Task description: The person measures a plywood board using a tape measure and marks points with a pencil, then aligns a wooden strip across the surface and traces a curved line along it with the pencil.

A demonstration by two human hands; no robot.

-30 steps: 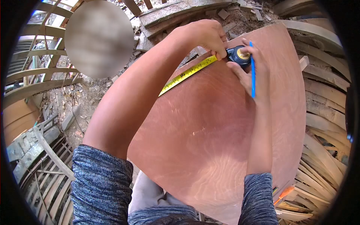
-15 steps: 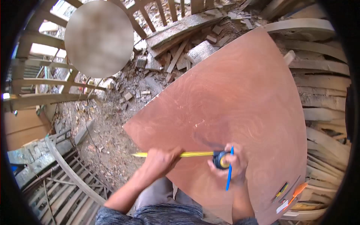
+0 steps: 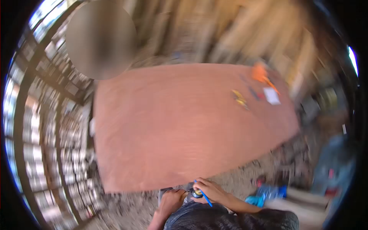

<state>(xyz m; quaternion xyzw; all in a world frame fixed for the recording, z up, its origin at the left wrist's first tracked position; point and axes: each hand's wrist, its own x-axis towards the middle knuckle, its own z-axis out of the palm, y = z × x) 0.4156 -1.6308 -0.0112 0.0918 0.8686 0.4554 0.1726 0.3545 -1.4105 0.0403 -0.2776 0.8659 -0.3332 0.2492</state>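
Observation:
Close to my body, my right hand is closed round a dark tape measure with a yellow centre. The same hand also holds a thin blue pen or pencil, which slants across the fingers. Beside it, my left hand has its fingers curled near the tape measure; what they grip is hidden. Beyond both hands lies a large reddish-brown plywood sheet.
Toward the sheet's far right lie an orange-handled tool, a yellow-and-black tool and a white paper. Blurred wooden slats stand at left. Bluish plastic items lie on the ground at right.
My view has turned, so the sheet now lies ahead of me. Both hands have drawn in to my body and close together. The stretched yellow tape between them no longer shows.

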